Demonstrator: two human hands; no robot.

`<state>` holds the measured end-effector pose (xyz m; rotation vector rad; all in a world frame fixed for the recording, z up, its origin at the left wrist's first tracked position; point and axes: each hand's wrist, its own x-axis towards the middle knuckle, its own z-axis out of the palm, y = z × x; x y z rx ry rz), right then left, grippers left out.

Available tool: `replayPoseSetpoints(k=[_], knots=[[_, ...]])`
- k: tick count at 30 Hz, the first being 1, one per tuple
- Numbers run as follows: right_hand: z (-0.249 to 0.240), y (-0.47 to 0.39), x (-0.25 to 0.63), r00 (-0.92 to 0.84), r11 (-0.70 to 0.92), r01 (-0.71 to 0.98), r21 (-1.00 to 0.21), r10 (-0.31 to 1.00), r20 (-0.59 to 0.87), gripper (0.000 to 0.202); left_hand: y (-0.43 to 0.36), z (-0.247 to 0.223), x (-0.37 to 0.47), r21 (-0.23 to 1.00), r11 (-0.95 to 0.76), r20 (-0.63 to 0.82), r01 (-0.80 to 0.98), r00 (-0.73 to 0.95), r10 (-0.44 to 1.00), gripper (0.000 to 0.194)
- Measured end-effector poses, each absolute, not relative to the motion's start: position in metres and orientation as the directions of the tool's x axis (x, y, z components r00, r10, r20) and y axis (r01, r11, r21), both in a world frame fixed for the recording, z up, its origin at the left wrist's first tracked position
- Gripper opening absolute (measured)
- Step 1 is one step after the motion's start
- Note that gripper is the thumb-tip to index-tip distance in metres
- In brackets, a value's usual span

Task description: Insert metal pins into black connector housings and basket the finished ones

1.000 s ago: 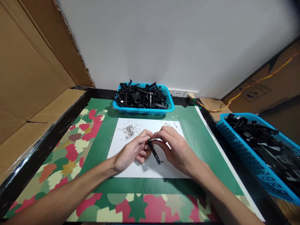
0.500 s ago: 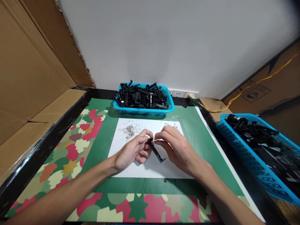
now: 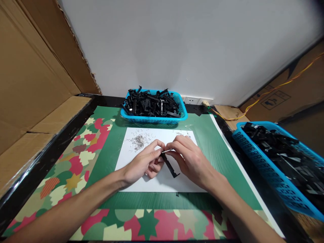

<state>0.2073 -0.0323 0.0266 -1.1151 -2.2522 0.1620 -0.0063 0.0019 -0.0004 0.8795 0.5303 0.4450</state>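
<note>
Left fingers pinch a black part, right fingers a thin silvery rod

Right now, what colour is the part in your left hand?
The part is black, clearest in head view.

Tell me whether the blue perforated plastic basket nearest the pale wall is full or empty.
Full: the basket is heaped with narrow black plastic parts, some sticking above its rim.
</note>
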Motion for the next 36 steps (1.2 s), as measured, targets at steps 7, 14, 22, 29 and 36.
replayPoseSetpoints(k=[7,14,22,29,36], knots=[[0.0269,-0.0325,0.2055,-0.438,0.643,0.694,-0.325,0.735,0.518,0.016,0.0004,-0.0025,-0.0048,0.8,0.571,-0.23,-0.184,0.785,0.575,0.026],[0.0249,-0.0319,0.2065,-0.454,0.654,0.694,-0.302,0.722,0.522,0.015,0.0,0.0019,-0.0059,0.787,0.59,-0.242,-0.184,0.787,0.568,0.024],[0.026,-0.0339,0.2056,-0.492,0.663,0.71,-0.238,0.709,0.505,0.016,0.0005,-0.003,-0.0053,0.817,0.555,-0.234,-0.158,0.789,0.569,0.027],[0.0222,-0.0337,0.205,-0.443,0.663,0.674,-0.326,0.716,0.54,0.017,0.0,-0.0024,-0.0035,0.827,0.54,-0.217,-0.159,0.795,0.567,0.028],[0.0315,-0.0338,0.2111,-0.333,0.593,0.511,-0.623,0.804,0.492,0.018,0.0017,0.0004,-0.0053,0.86,0.476,-0.17,-0.182,0.779,0.604,0.029]])
